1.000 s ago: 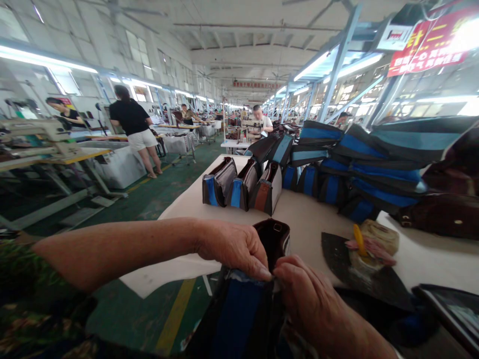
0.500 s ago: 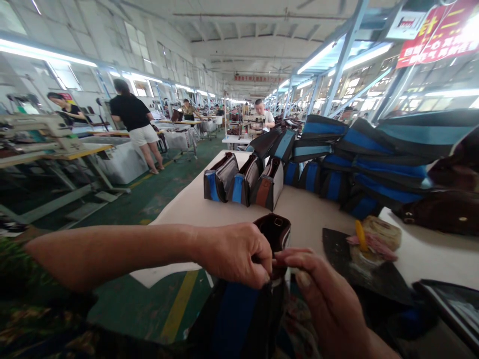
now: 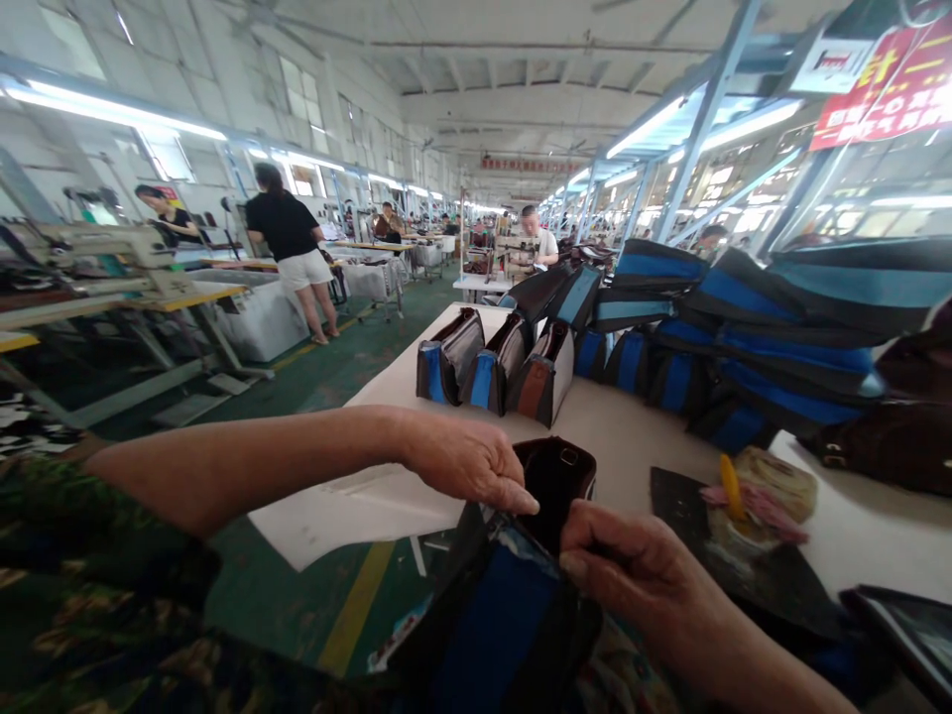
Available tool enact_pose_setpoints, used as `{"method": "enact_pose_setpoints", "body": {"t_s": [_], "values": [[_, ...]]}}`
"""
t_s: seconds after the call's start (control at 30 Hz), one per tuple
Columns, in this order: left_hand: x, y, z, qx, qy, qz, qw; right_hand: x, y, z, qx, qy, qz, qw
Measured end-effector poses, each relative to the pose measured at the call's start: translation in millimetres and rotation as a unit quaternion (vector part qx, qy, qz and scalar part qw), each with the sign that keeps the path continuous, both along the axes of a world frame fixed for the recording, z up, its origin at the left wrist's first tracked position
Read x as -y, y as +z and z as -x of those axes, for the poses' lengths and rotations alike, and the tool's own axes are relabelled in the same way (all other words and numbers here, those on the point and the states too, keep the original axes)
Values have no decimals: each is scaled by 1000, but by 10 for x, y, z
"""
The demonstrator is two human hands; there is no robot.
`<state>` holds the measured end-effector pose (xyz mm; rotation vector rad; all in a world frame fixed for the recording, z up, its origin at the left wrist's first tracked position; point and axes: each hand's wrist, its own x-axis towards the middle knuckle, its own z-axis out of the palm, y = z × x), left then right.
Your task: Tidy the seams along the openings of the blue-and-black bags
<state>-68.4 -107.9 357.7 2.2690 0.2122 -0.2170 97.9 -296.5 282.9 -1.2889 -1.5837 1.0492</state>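
A dark bag (image 3: 498,605) with a blue panel stands upright at the bottom centre, its mouth open and a metal ring inside the far end. My left hand (image 3: 472,464) is closed on the left side of the bag's rim, thumb and fingers pressed together. On the right side of the rim, my right hand (image 3: 621,555) pinches the edge between thumb and curled fingers. Whitish residue shows along the top of the blue panel, between the hands. The bag's lower part runs out of view.
Three upright bags (image 3: 532,387) stand on the pale table (image 3: 617,416). Blue-and-black pieces (image 3: 788,347) are piled at the right. A glue-stained container (image 3: 777,486) with a yellow-handled tool sits on a dark board (image 3: 673,496). People work farther back.
My hands have moved apart along the rim, uncovering the top of the blue panel. My right hand's fingers have curled into a pinch. The view has shifted slightly.
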Motion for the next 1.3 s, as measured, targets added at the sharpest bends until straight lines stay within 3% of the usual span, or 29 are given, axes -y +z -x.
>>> {"method": "enact_pose_setpoints", "body": {"t_s": [0.1, 0.23, 0.43, 0.63, 0.77, 1.0, 1.17, 1.3], "values": [[-55, -37, -19, -57, -66, -3, 996, -24, -11, 25, -11, 1, 26, 1000], [-72, -47, -27, -61, -110, -6, 992, -59, 0, 32, 7, 0, 44, 999], [72, -69, -25, 43, -196, -92, 975, -65, 27, -9, 20, 29, 84, 996], [204, -161, -3, 161, -179, -218, 946, -88, -25, 82, -81, -36, 107, 990], [187, -216, -26, 196, -183, -181, 946, -109, -46, 55, -86, -33, 104, 990], [115, -311, -110, 219, -186, -138, 948, -192, 67, -15, -40, 56, 76, 995], [102, -342, -142, 195, -205, -75, 956, -175, 127, 89, 24, 42, 54, 997], [72, -285, -125, 136, -191, -52, 971, -126, 30, 58, 16, 13, 43, 999]]}}
